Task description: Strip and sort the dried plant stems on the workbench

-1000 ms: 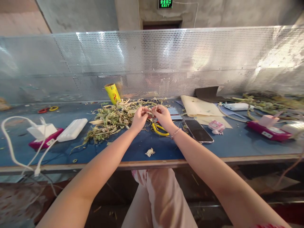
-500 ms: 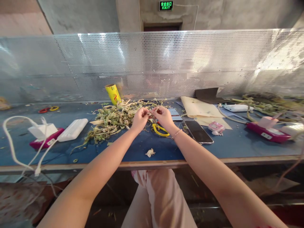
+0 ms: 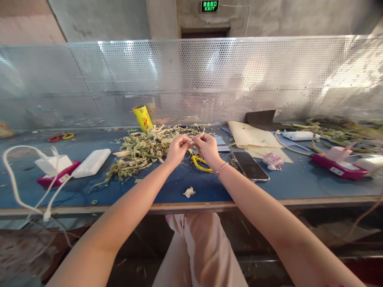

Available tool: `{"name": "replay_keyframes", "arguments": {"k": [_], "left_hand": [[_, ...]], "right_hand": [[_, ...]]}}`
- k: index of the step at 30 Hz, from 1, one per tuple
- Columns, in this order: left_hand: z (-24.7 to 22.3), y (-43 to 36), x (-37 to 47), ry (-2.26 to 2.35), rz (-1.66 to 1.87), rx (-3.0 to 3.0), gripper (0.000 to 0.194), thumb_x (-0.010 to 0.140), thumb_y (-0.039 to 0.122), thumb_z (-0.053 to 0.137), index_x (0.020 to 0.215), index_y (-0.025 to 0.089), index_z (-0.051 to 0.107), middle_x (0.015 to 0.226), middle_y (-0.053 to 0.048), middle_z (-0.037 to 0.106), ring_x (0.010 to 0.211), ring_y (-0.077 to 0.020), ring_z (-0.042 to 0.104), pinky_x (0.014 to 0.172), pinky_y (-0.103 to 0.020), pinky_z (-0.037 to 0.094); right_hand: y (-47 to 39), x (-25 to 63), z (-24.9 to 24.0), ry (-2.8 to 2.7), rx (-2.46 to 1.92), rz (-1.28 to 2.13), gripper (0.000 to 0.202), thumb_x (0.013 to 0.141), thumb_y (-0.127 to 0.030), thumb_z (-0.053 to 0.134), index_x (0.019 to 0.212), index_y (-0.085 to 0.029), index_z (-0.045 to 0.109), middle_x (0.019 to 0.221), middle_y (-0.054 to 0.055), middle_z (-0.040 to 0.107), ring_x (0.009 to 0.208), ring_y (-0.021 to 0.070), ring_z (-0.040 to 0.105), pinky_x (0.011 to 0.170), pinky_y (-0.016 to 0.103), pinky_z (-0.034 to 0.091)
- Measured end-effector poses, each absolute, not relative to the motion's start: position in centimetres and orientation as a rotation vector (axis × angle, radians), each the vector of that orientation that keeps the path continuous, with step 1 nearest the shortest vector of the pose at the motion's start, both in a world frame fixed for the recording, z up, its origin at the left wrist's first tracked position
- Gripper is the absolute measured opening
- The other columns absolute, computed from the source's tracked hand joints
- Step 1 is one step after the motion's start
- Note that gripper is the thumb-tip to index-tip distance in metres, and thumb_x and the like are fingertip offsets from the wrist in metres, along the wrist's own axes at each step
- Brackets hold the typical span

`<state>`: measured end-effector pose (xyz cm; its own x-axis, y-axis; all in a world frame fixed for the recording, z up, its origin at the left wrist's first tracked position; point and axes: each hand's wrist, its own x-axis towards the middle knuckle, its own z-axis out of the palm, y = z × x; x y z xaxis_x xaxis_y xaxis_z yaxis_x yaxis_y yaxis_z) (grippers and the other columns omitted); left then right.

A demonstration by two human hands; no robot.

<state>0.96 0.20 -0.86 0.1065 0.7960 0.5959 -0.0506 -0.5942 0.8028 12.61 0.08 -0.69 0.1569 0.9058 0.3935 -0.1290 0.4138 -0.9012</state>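
Note:
My left hand (image 3: 178, 149) and my right hand (image 3: 206, 147) meet over the blue table, fingertips pinched close together. Between them is a small pale piece, too small to name for certain. A heap of dried, greenish plant scraps (image 3: 143, 147) lies beside and behind my left hand. Just below my right hand, the yellow handle of a pair of scissors (image 3: 202, 164) shows; its blades are mostly hidden. Closer to the table's front edge lies a pale, crumpled scrap (image 3: 189, 192).
A phone (image 3: 251, 166) and a pink case (image 3: 273, 160) lie on the right, near brown paper (image 3: 251, 135). Power strips (image 3: 338, 166) with cables sit at both sides, a white power bank (image 3: 91, 163) at left. A yellow tube (image 3: 143, 118) stands before the perforated metal screen (image 3: 125, 83).
My right hand's fingers have shifted slightly, with the fingertips now a little apart from where they were. Everything on the table stays in place.

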Motion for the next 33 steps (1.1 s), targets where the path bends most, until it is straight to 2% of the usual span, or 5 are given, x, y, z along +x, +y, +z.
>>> {"name": "replay_keyframes", "arguments": {"k": [6, 11, 20, 25, 33], "left_hand": [[-0.84, 0.27, 0.88, 0.773, 1.584, 1.684, 0.008, 0.064, 0.019, 0.063, 0.067, 0.015, 0.057, 0.07, 0.001, 0.057, 0.062, -0.0095, 0.058, 0.069, -0.029, 0.051], [-0.93, 0.41, 0.87, 0.816, 1.562, 1.573, 0.011, 0.062, 0.021, 0.064, 0.068, 0.016, 0.056, 0.061, 0.002, 0.058, 0.059, -0.0104, 0.059, 0.071, -0.031, 0.051], [-1.14, 0.46, 0.92, 0.802, 1.593, 1.682, 0.01, 0.065, 0.021, 0.062, 0.069, 0.016, 0.054, 0.066, 0.002, 0.058, 0.063, -0.0111, 0.06, 0.07, -0.03, 0.051], [-1.15, 0.08, 1.03, 0.831, 1.63, 1.797, 0.006, 0.07, 0.02, 0.058, 0.074, 0.017, 0.054, 0.073, 0.0, 0.058, 0.067, -0.0107, 0.06, 0.073, -0.03, 0.051], [-1.36, 0.03, 1.46, 0.852, 1.747, 1.575, 0.02, 0.068, 0.017, 0.06, 0.077, 0.019, 0.042, 0.075, 0.001, 0.058, 0.071, -0.01, 0.06, 0.073, -0.028, 0.05]], "right_hand": [[0.11, 12.36, -0.66, -1.076, -0.784, 1.009, 0.024, 0.057, -0.036, 0.063, 0.067, -0.015, 0.057, 0.048, -0.006, 0.045, 0.044, 0.0049, 0.033, 0.044, 0.022, 0.026], [0.13, 12.47, -0.64, -1.082, -0.717, 1.095, 0.029, 0.052, -0.036, 0.069, 0.07, -0.015, 0.059, 0.053, -0.004, 0.049, 0.046, 0.0046, 0.035, 0.045, 0.022, 0.027], [-0.21, 12.18, -0.49, -0.983, -0.689, 1.149, 0.026, 0.054, -0.033, 0.066, 0.07, -0.016, 0.054, 0.049, -0.008, 0.042, 0.041, 0.0032, 0.029, 0.041, 0.022, 0.02], [-0.55, 11.84, -0.43, -1.011, -0.73, 1.072, 0.022, 0.059, -0.034, 0.061, 0.069, -0.018, 0.05, 0.05, -0.008, 0.039, 0.042, 0.0041, 0.029, 0.041, 0.022, 0.023], [0.04, 11.87, -0.82, -1.132, -0.74, 0.969, 0.018, 0.061, -0.031, 0.058, 0.07, -0.018, 0.049, 0.052, -0.007, 0.042, 0.044, 0.0047, 0.033, 0.044, 0.021, 0.027]]}}
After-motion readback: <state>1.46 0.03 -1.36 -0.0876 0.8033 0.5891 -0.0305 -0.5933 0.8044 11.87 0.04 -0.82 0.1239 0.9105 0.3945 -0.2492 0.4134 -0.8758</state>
